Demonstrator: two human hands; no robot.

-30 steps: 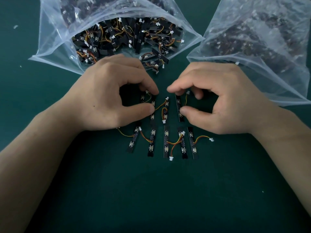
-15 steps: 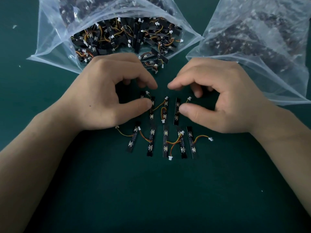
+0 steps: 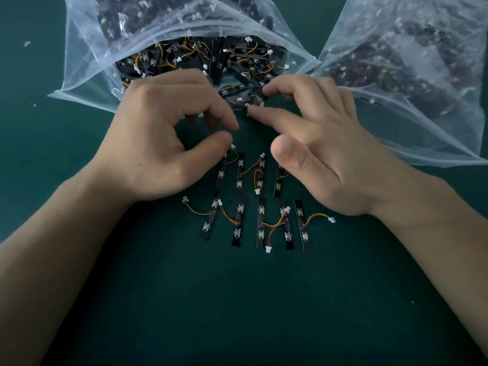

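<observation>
Strips (image 3: 217, 62) fill the open bag (image 3: 87, 64); another bag (image 3: 427, 75) lies beside.

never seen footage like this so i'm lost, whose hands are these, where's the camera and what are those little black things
No machine here: a person works bare-handed, filmed by one head-worn camera looking down. On the green mat lie small black circuit strips with coloured wires and white plugs, in two rows. Behind them an open plastic bag holds many more; a second bag lies to its right. The right hand reaches, fingers spread, to the open bag's mouth, holding nothing. The left hand is curled, thumb by a plug; whether it pinches anything is unclear.
</observation>
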